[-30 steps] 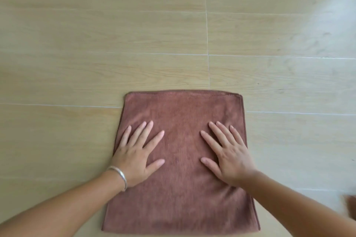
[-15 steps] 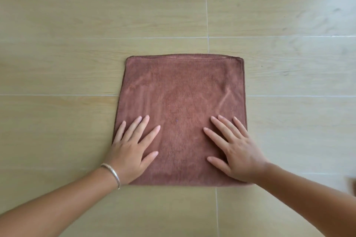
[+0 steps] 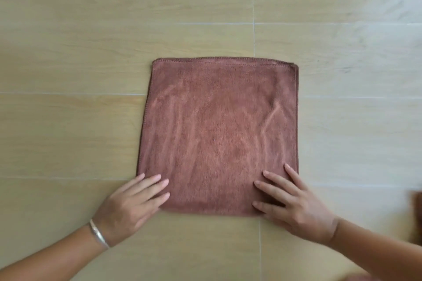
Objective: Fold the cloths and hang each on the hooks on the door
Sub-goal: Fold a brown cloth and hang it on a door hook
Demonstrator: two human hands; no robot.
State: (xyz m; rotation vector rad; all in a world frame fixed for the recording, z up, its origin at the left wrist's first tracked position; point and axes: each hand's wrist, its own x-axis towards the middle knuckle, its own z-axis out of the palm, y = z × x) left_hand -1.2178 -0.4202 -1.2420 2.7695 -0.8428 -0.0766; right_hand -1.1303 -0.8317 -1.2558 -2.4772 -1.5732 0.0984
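Observation:
A brown cloth (image 3: pixel 217 125) lies flat on the floor as a folded, roughly square shape with a stitched edge at the far side. My left hand (image 3: pixel 132 205) rests flat on its near left corner, fingers straight, with a silver bangle on the wrist. At the near right corner my right hand (image 3: pixel 294 205) presses down with spread, straight fingers. Neither hand grips the cloth. No door or hooks appear in this view.
The floor (image 3: pixel 91 52) is light wood-look tile with pale grout lines. A dark brown blurred thing (image 3: pixel 416 214) shows at the right edge, partly cut off. Bright glare lies over the upper right.
Both hands have slid toward me along the cloth, from its middle to its near corners. The view has shifted, so the whole cloth now shows.

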